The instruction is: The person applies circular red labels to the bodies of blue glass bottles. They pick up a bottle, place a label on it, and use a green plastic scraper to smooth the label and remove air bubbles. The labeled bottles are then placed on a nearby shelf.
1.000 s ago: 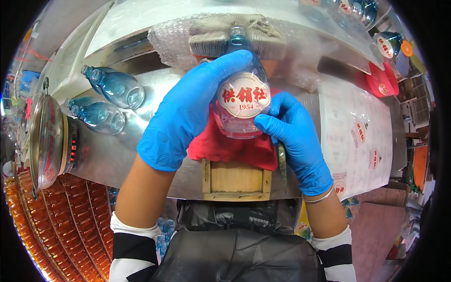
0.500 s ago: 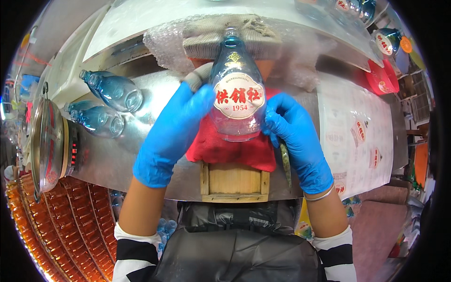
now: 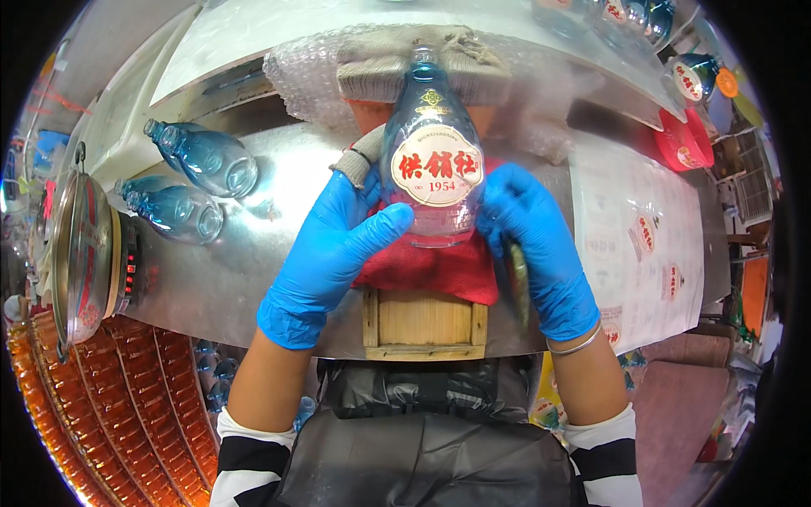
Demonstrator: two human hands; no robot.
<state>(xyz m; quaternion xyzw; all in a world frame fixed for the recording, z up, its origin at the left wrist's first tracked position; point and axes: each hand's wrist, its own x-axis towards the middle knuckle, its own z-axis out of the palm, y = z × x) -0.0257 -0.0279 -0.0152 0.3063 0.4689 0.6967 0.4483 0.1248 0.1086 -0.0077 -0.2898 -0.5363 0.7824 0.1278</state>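
A glass bottle (image 3: 435, 221), blue toward its neck and clear at its base, lies with its neck pointing away from me. On its upper face is a white label (image 3: 438, 167) with red lettering. A red cloth (image 3: 431, 272) is under its base, and its neck rests on folded grey knit fabric (image 3: 372, 74). My left hand (image 3: 338, 241), in a blue glove with grey knit over some fingers, holds the bottle's left side, thumb near the base. My gloved right hand (image 3: 530, 226) is closed at the bottle's lower right, with a slim greenish-brown tapered tool (image 3: 518, 283) sticking out below the fingers.
Several blue bottles (image 3: 207, 160) lie at left beside a round metal-pan scale (image 3: 89, 253). A wooden block frame (image 3: 427, 325) sits at the table's front edge. Bubble wrap (image 3: 300, 76) lies behind. At right are a printed label sheet (image 3: 642, 296) and a red tub (image 3: 683, 139).
My left hand has shifted down and right along the bottle, its thumb now nearer the base. The bottle has turned and moved slightly right. My right hand stays by its lower right side.
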